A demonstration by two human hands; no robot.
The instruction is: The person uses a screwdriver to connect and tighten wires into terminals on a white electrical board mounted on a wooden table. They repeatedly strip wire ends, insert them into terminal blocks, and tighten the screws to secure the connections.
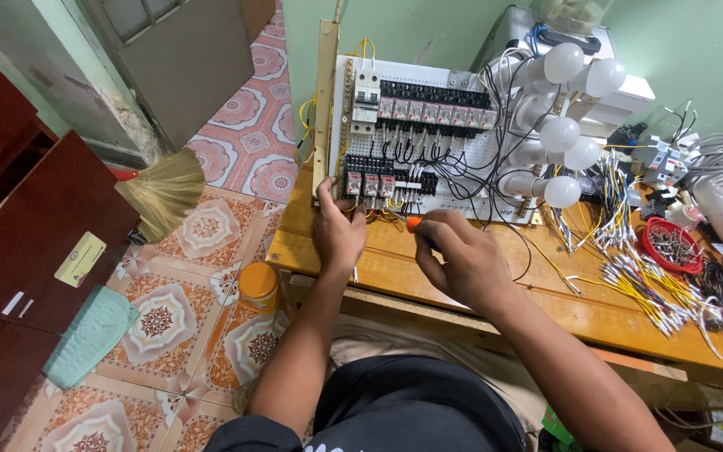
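Tiled floor with red flower patterns to my left, wooden bench straight ahead, green wall behind it. Nearest me, on the floor by the bench's left front corner: a yellow tub with an orange lid, a pale green cloth farther left, a straw broom beyond that. My left hand is at the bench's left edge, fingers curled up against the bottom left corner of the upright wiring panel, thumb touching the lowest row of relays; whether it pinches anything, cannot tell. My right hand is closed around an orange-handled screwdriver; only the handle's end shows past my fingers, pointing toward the panel's lower edge, just beside the left hand. Panel stands at the bench's back left, breakers along the top, black and white wires looped across it. To its right, a cluster of white bulbs. Along the right side of the bench: loose yellow and white wire ends, a red dish of small metal parts.
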